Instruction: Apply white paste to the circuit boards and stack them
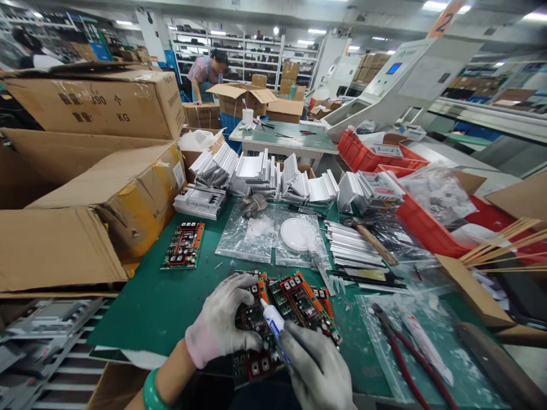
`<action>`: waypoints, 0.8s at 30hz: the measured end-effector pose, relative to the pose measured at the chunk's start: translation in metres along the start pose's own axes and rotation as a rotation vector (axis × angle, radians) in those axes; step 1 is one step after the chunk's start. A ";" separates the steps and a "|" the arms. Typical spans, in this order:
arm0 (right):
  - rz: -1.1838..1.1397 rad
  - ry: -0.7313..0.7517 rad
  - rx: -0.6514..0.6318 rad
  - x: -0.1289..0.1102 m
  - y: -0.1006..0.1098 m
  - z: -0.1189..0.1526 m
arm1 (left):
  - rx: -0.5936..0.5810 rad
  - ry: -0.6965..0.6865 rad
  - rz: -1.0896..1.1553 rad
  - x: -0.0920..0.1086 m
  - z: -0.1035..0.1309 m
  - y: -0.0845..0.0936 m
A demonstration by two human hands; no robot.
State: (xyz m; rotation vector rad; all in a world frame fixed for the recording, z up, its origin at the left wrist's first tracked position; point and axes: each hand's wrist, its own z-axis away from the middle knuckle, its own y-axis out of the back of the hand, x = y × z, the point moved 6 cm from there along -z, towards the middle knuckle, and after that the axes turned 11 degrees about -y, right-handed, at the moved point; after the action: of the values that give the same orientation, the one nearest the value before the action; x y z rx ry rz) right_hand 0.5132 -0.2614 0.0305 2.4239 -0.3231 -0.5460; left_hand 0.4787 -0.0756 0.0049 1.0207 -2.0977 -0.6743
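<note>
My left hand (222,324), in a whitish glove, is closed around the left edge of a circuit board (256,319) with black and orange parts. The board is tilted near the table's front edge. In my gloved right hand (318,361) is a white and blue glue tube (273,320), its narrow white nozzle pointing up and left over the board's right side. Just right of the held board, other circuit boards (301,299) lie overlapping. A single circuit board (183,245) rests farther left on the green table mat (171,307).
Silver heat sinks (256,173) are piled at the back. Metal strips (352,247), a hammer (376,242), red-handled pliers (401,353) and a second tube (427,347) lie to the right. A white lid (298,234) sits on plastic. Cardboard boxes (89,199) crowd the left; a person (205,74) bends beyond.
</note>
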 end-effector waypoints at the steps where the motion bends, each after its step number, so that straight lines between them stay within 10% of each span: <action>1: 0.014 0.003 -0.022 0.000 -0.001 0.002 | -0.002 0.006 0.003 0.000 0.000 0.000; 12: 0.071 -0.063 -0.059 0.000 -0.004 0.003 | -0.011 0.002 -0.014 -0.002 0.002 -0.001; 24: -0.261 -0.609 0.037 0.031 -0.001 0.017 | -0.236 -0.045 -0.047 -0.003 -0.007 -0.005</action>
State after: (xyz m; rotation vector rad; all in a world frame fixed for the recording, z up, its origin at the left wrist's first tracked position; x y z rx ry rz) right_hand 0.5327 -0.2804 0.0078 2.2956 -0.2641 -1.4087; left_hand 0.4882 -0.0771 0.0046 0.9322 -1.9804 -0.9513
